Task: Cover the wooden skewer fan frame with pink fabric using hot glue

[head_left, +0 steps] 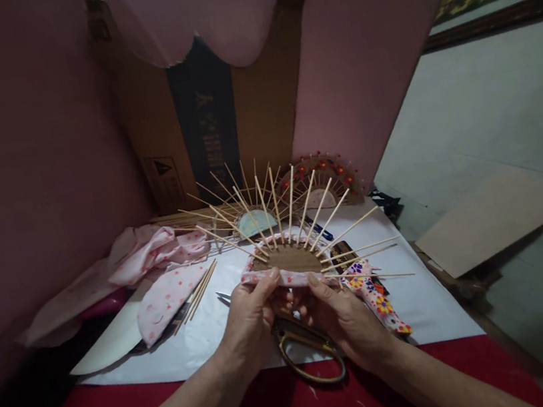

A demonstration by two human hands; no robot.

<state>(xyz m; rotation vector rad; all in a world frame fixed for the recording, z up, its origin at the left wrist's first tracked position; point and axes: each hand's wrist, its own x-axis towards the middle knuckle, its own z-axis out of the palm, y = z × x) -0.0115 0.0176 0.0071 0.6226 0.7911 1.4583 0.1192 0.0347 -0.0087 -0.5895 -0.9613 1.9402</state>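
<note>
Between my two hands is a half-round cardboard piece [289,259] edged with spotted pink-and-white fabric, its straight side toward me. Thin wooden sticks [293,204] fan out from its curved edge. My left hand [255,300] pinches the fabric-covered straight edge left of its middle. On the right of that edge my right hand [339,305] has its thumb on top, with the fingers curled underneath. Below the hands lie scissors [315,379], partly covered by them. A spotted fabric half-round [167,302] and several loose sticks [196,295] rest to the left.
A white sheet [124,376] covers part of the red tabletop [178,405]. Crumpled spotted fabric [157,250] lies at the back left. A flower-patterned strip [379,303] is at the right. Behind stand a flower-trimmed fan shape [340,170] and a cardboard box panel [263,110].
</note>
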